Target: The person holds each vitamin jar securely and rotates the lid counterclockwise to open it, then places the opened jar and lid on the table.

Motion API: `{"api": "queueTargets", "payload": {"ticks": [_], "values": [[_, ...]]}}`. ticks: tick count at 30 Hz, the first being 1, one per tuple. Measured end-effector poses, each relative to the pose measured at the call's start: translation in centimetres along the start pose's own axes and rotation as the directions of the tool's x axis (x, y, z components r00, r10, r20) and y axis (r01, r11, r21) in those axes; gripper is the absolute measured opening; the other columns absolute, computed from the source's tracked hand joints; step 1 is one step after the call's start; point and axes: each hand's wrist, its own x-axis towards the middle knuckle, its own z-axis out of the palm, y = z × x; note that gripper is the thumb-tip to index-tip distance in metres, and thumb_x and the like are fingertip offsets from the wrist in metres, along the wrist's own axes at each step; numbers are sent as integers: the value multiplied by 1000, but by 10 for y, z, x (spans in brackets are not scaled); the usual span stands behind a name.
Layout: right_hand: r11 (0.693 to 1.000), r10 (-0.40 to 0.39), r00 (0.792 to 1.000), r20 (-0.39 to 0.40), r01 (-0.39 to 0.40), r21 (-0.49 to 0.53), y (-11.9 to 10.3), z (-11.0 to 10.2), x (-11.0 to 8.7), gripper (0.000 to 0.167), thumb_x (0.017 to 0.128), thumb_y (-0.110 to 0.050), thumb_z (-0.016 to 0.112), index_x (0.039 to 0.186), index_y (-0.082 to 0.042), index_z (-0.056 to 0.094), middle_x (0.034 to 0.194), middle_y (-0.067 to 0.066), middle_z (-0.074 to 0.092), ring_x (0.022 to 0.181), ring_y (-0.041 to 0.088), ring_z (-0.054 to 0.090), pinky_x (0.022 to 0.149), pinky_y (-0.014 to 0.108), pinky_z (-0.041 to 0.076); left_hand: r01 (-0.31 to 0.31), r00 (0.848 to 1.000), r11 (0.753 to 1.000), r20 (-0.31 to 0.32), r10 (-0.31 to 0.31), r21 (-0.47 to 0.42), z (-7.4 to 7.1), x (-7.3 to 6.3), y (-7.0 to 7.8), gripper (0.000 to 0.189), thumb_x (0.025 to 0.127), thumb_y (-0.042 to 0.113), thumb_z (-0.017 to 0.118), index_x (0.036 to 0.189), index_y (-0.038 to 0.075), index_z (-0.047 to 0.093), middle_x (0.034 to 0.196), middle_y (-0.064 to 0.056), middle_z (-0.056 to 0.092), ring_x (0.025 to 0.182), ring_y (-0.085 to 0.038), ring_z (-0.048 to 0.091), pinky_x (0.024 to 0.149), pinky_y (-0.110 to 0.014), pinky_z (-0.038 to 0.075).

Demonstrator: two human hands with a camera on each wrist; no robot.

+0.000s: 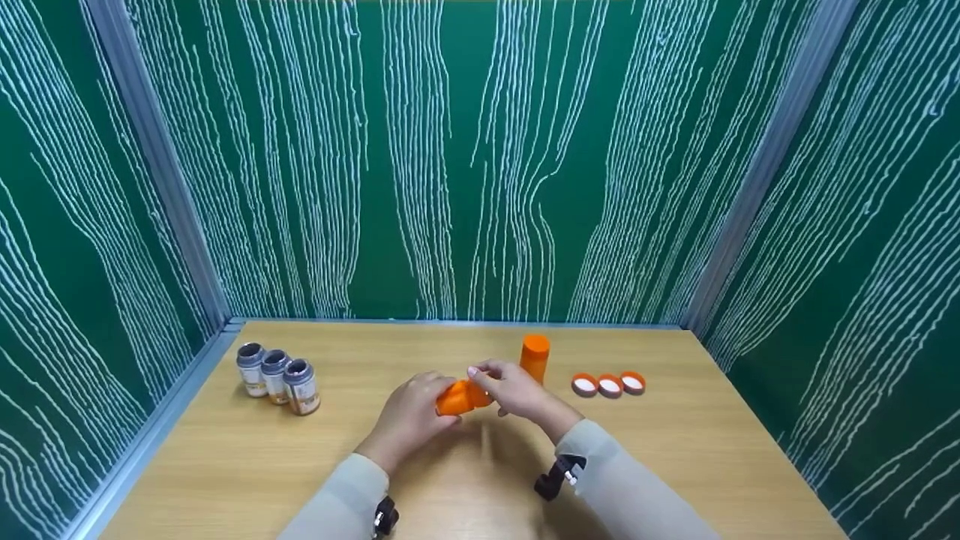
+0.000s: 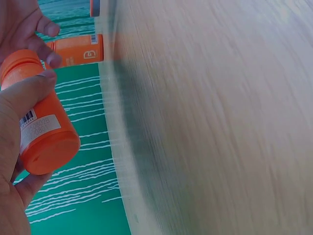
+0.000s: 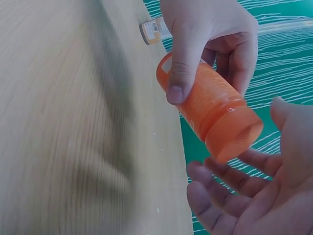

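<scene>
My left hand (image 1: 412, 411) grips an orange bottle (image 1: 454, 400) by its body, tilted above the table, thumb along one side. In the right wrist view its orange cap (image 3: 234, 136) sits on the bottle's end and points toward my right hand (image 3: 288, 191). The right hand's fingers are spread and loosely bent around the cap end, not closed on it. The left wrist view shows the bottle's base and a white label (image 2: 41, 131) with a barcode. Just behind the right hand, a second orange bottle (image 1: 535, 358) stands upright with its cap on.
Three clear bottles (image 1: 276, 379) with grey necks stand uncapped in a slanting row at the left of the wooden table (image 1: 360, 345). Three orange-rimmed caps (image 1: 609, 385) lie at the right, white insides up. Green walls (image 1: 472, 187) with white wavy lines enclose the table.
</scene>
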Motion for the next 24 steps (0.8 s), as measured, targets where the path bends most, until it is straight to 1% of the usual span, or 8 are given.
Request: {"api": "queueTargets", "payload": {"ticks": [2,5,9,13,16,18,20,24], "values": [[1000,20,1000,5,-20,-3,0,1,0,70,111,-68,61,151,-11,68,133,13,76,105,28,71,83,43,68,-3,1000,1000,3,3,6,0,0,1,49,93,25,97,137,12,80,124,-4,80,107,-20,72,105,-41,68],[999,37,999,13,-37,-6,1,2,-1,74,110,-72,58,149,-11,69,123,10,77,97,27,72,79,39,65,-9,1000,1000,3,9,12,1,0,2,49,93,26,97,137,11,80,124,-4,80,107,-20,72,105,-41,68],[999,51,998,31,-51,0,2,3,-1,73,109,-74,58,143,-10,74,116,8,77,88,31,75,72,33,63,-10,1000,1000,-2,10,13,1,1,2,49,93,26,97,137,11,80,124,-5,80,108,-21,73,105,-40,68],[999,49,998,37,-50,5,3,3,-1,61,111,-65,63,135,-10,77,111,8,78,88,38,77,67,29,61,-12,1000,1000,0,12,15,2,1,2,48,93,26,97,135,11,80,124,-5,80,107,-20,72,105,-41,68],[1000,30,999,34,-30,-2,3,3,0,51,112,-56,68,130,-10,79,107,7,79,89,41,77,65,27,61,-7,1000,1000,8,7,12,2,0,1,47,93,26,97,135,11,80,123,-4,79,107,-20,72,105,-41,68],[1000,11,999,34,-11,-9,3,2,0,46,111,-52,71,128,-11,79,106,7,79,89,40,76,65,28,62,1,1000,1000,10,-1,9,3,-1,0,48,92,27,97,135,12,80,123,-4,79,107,-20,72,105,-41,68],[1000,-10,999,38,10,-15,4,1,0,41,110,-49,74,128,-12,79,108,7,79,90,36,75,69,31,64,8,1000,1000,9,-9,4,3,-1,0,49,92,26,98,135,12,81,124,-4,80,108,-20,72,106,-41,68],[998,-60,997,43,61,-27,4,-1,-1,36,107,-41,80,132,-15,79,118,8,77,95,25,70,77,34,66,5,1000,1000,4,-5,11,2,-1,-1,51,92,27,98,137,11,80,127,-5,80,110,-23,73,107,-43,68]]}}
